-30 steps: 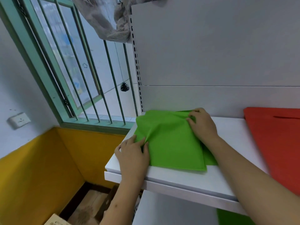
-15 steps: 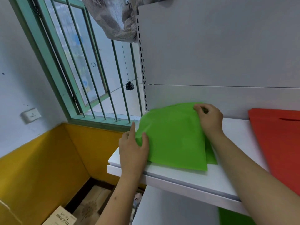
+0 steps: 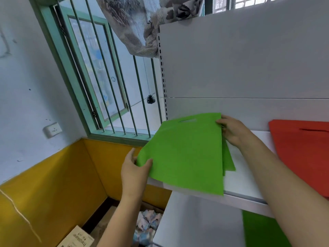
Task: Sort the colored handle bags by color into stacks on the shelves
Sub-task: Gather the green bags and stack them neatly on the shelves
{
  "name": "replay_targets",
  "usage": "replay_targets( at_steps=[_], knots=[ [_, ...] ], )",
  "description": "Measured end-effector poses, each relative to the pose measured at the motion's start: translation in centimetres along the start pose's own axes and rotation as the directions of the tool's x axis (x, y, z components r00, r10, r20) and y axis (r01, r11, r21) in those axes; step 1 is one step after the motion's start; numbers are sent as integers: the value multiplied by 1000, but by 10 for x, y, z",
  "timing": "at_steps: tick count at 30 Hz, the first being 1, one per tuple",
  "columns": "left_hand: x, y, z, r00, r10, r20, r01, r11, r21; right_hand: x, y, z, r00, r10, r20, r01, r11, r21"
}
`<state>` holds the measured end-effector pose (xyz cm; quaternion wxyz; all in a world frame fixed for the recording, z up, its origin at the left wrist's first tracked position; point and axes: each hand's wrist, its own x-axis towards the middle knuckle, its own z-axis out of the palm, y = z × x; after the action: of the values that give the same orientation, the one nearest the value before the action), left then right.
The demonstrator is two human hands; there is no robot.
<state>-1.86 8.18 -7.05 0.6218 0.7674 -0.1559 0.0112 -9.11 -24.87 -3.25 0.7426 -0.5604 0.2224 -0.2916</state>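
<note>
A green handle bag [image 3: 185,154] is held flat and slightly lifted over the left end of the white shelf [image 3: 243,177], its near-left corner hanging out past the shelf's edge. The handle slot sits along its far edge, close to the white back panel [image 3: 240,65].

The left hand [image 3: 134,171] pinches the bag's near-left corner, thumb on top of the fabric and the fingers tucked beneath it. The right hand [image 3: 233,132] grips the far-right corner with its fingers curled round the edge.

Under the held bag, more green bags [image 3: 228,162] lie on the shelf, showing as a narrow strip along its right side. Well to the right on the same shelf lies an orange-red bag [image 3: 302,157] with its handle slot at the far end. On the lower level, at the near right, part of another green bag [image 3: 261,230] shows.

To the left stands a green-framed window [image 3: 85,82] with vertical bars, and a patterned cloth [image 3: 140,24] hangs at the top. A wall socket [image 3: 52,129] sits on the white wall above the yellow lower part. Down on the floor, a cardboard box [image 3: 78,237] lies beside some crumpled printed material [image 3: 147,227].
</note>
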Motion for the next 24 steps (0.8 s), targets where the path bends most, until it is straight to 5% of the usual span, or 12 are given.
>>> replay_targets(
  at_steps=[4, 16, 24],
  knots=[
    [-25, 2, -36, 1000, 0, 14, 0, 1000, -20, -41, -10, 14, 997, -64, 48, 63, 998, 27],
    [-148, -109, -67, 953, -191, 235, 202, 979, -26, -234, 43, 3, 969, -234, -77, 190, 908, -373],
    [-226, -144, -19, 865, -253, 433, 193, 965, 178, -312, 88, -129, 984, 135, -115, -177, 723, -667]
  ],
)
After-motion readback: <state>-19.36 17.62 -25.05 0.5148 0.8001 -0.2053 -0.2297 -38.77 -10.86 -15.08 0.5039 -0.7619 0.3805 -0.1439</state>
